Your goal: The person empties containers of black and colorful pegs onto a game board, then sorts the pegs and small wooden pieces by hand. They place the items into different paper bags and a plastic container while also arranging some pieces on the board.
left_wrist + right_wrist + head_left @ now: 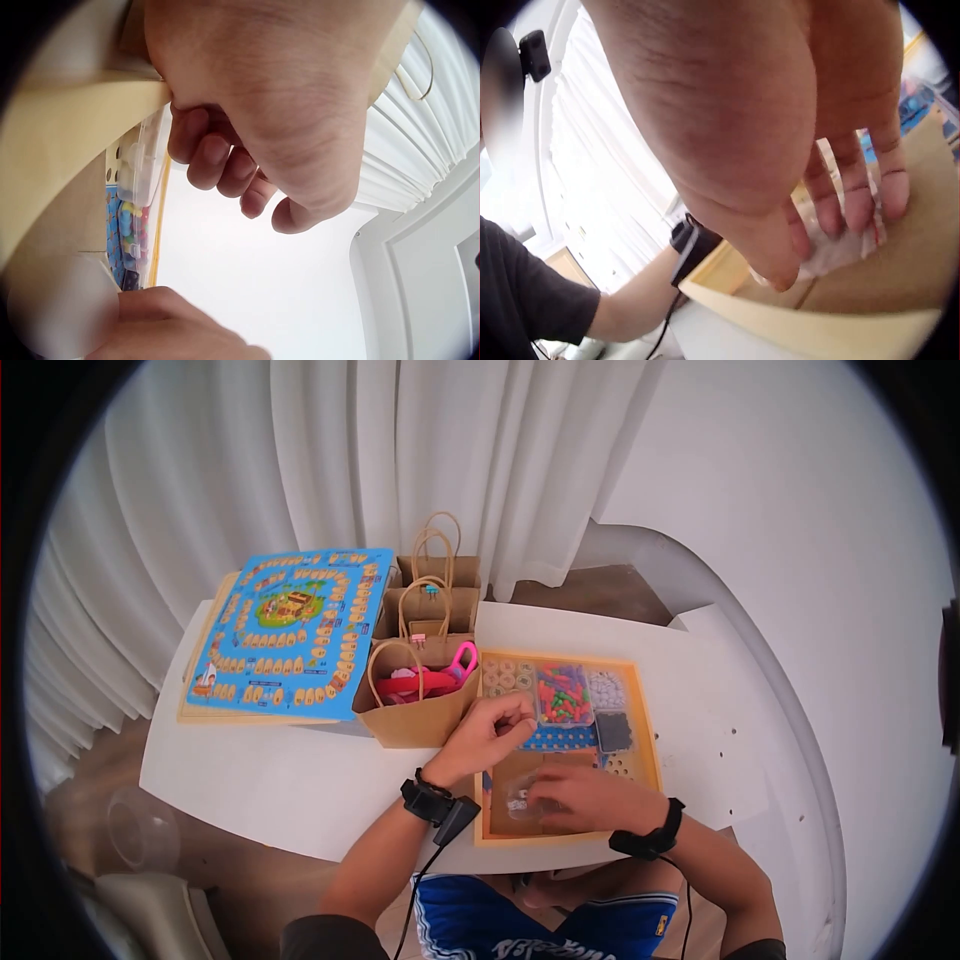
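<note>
In the head view my right hand (595, 798) is low in the wooden tray (650, 735), its fingers gripping a crinkled, see-through plastic bag (518, 800). The right wrist view shows the thumb and fingertips around this clear plastic (832, 259), over the tray's brown floor. My left hand (488, 735) hovers over the tray's left side, beside a paper bag (425, 718). Its fingers hang loosely curled with nothing in them, as the left wrist view shows the hand (262, 127). A clear box of colourful pegs (565, 695) sits just beyond the hands.
Wooden discs (508, 676), a box of white pieces (607, 690) and a box of dark pieces (614, 732) lie in the tray. Several paper bags stand left of it, the nearest holding pink-handled items (460, 663). A blue game board (290, 630) lies at the table's left.
</note>
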Demonstrator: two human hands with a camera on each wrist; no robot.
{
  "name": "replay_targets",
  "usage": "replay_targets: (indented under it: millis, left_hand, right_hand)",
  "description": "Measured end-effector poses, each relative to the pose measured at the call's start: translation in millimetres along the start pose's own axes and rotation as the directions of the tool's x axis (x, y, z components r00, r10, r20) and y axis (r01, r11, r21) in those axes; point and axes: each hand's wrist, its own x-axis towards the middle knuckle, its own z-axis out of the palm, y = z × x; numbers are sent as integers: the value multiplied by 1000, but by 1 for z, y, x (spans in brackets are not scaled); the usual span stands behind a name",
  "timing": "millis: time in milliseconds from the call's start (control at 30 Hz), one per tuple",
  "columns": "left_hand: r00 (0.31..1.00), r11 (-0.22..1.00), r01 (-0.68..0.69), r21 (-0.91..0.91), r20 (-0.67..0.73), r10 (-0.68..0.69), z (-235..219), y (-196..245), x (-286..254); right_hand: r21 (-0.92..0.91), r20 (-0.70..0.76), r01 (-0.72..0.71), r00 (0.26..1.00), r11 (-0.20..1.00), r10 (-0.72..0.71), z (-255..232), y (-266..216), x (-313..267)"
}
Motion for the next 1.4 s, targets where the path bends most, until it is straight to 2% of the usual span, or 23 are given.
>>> replay_targets:
  millis: [100,167,200,300,333,367,400,433,467,500,567,600,667,800,867,900,967,1233,1300,1367,1400]
  left_hand:
    - [1000,1000,6,8,2,-6,0,-2,0]
    - [1000,1000,-2,22,-12,2,1,0,0]
    - [1000,999,-9,34,-23,10,1,1,0]
    - [1000,1000,4,19,-12,-4,2,3,0]
    - [1000,1000,0,15,-16,0,2,2,0]
    - [1000,1000,-4,17,-15,4,2,1,0]
    - [1000,1000,-8,20,-10,8,2,0,0]
    - [1000,1000,-12,17,-6,12,3,1,0]
    - [1000,1000,-2,19,-8,2,3,3,0]
    - [1000,1000,9,22,-11,-9,3,4,0]
    - [1000,999,16,31,1,-16,1,5,0]
    - [1000,999,28,39,9,-29,0,5,0]
    - [999,998,36,49,8,-36,0,3,0]
    - [998,995,53,88,11,-55,-1,4,-1]
    - [997,991,69,112,24,-72,0,5,-1]
    - [997,989,77,126,21,-81,0,6,0]
    - [994,985,99,143,40,-106,-2,6,1]
    - [978,971,140,194,129,-166,4,17,5]
    - [974,940,3,341,210,-79,15,26,9]
    - [964,893,16,449,228,-133,34,51,0]
    - [936,821,-116,559,337,-97,47,67,-6]
  right_hand:
    - [-32,-39,33,999,999,-34,12,4,0]
    - [103,-50,102,994,989,-98,1,4,-3]
    - [100,-55,100,994,990,-95,-7,4,-7]
    - [214,-223,-58,969,975,107,-46,17,-28]
    - [287,-294,-106,936,952,193,-57,25,-40]
    - [438,-389,-104,873,893,293,-61,44,-53]
    - [577,-462,-77,790,813,402,-62,66,-65]
    - [609,-536,-92,683,788,495,-66,78,-77]
    - [643,-614,5,602,766,510,-63,101,-88]
    - [640,-619,7,597,768,510,-59,118,-97]
    - [814,-573,184,405,550,713,-48,145,-112]
    - [812,-577,188,401,552,712,-40,158,-119]
    - [862,-501,303,383,407,776,-25,177,-127]
    - [845,-515,361,348,395,783,-11,189,-130]
    - [827,-558,188,378,529,739,-7,183,-126]
    - [828,-558,200,369,523,743,-6,180,-124]
    - [779,-592,38,376,626,713,-5,171,-119]
    - [714,-688,97,282,694,669,6,185,-123]
    - [700,-704,107,270,706,657,9,190,-123]
    - [680,-724,90,235,728,648,10,194,-124]
    - [673,-733,108,226,732,641,10,195,-126]
